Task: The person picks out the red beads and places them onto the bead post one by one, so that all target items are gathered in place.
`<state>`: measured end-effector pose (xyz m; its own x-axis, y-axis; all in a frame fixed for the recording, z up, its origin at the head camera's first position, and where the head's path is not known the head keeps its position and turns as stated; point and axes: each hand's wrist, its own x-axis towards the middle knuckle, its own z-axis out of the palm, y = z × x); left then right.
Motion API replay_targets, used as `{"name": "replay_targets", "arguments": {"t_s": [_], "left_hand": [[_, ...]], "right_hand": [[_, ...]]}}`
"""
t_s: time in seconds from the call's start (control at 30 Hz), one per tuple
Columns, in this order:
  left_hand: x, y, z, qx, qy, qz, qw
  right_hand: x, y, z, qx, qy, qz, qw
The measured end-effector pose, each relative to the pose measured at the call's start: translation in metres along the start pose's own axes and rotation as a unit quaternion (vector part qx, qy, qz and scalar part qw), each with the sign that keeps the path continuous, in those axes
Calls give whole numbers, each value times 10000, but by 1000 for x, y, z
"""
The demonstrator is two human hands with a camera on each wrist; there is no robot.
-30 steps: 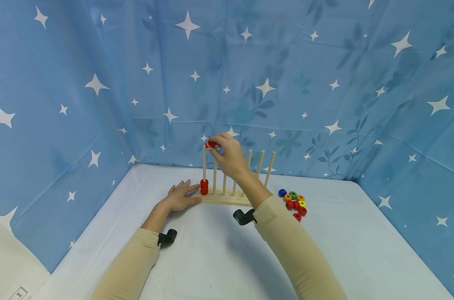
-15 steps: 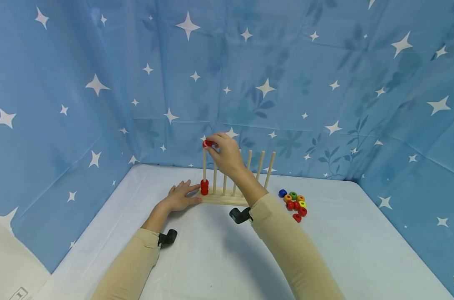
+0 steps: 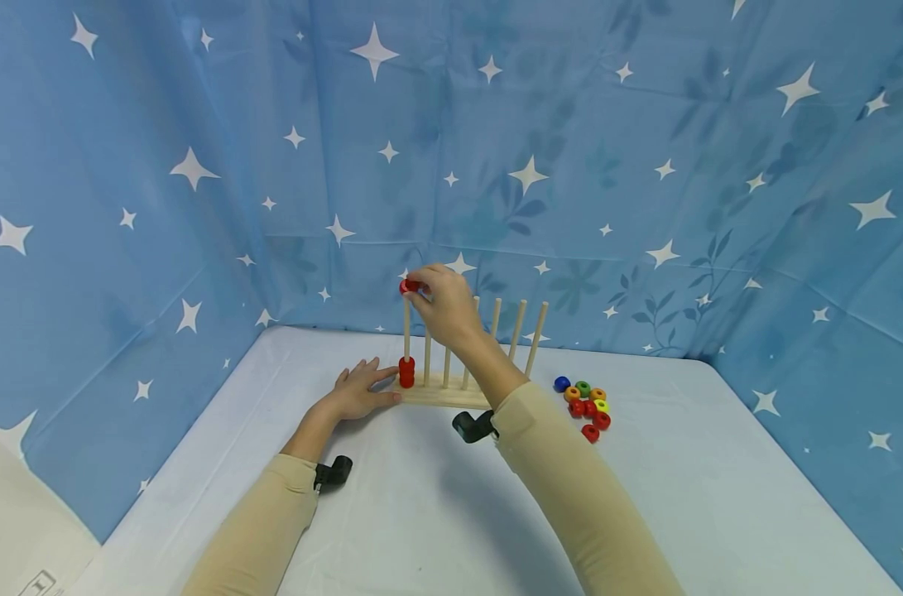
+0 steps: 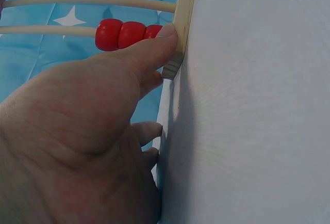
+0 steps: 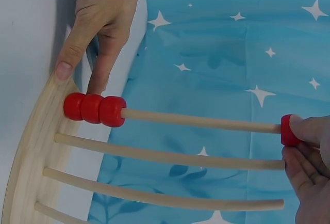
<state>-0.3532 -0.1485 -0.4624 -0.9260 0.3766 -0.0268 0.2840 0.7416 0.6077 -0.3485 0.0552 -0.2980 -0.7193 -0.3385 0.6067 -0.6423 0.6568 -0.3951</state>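
Note:
A wooden peg rack (image 3: 444,397) with several upright pegs stands on the table. Three red beads (image 5: 92,109) are stacked at the bottom of its leftmost peg (image 3: 406,327). My left hand (image 3: 357,392) holds the left end of the base, thumb at the front edge and index finger towards the back, the other fingers spread. At the top of that same peg, my right hand (image 3: 447,306) pinches another red bead (image 5: 289,130) between thumb and fingers. In the right wrist view this bead sits right at the peg's tip; how far it is on is hidden.
Several loose beads lie right of the rack: a blue bead (image 3: 562,383), a green bead (image 3: 583,387), a yellow bead (image 3: 601,406), orange ones and red ones. A starred blue curtain (image 3: 451,165) hangs behind the white table (image 3: 719,463).
My right hand has moved a little to the left, bringing the red bead from beside the leftmost peg onto its tip. The left hand has stayed on the base.

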Motion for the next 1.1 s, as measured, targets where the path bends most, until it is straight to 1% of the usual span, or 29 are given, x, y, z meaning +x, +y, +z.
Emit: {"name": "replay_targets", "arguments": {"t_s": [0.33,0.53,0.87,1.1], "left_hand": [[-2,1,0,29,1,1,10000],[-2,2,-1,68,18,-23,10000],[-2,2,-1,21,2,-35,10000],[-1,2,0,33,-28,-60,10000]], "right_hand": [[1,-3,-1,-74,-149,57,9998],[2,-3,-1,-108,-163,-4,9998],[3,-4,0,-161,-214,126,9996],[3,-5,1,-201,-215,90,9995]]}}
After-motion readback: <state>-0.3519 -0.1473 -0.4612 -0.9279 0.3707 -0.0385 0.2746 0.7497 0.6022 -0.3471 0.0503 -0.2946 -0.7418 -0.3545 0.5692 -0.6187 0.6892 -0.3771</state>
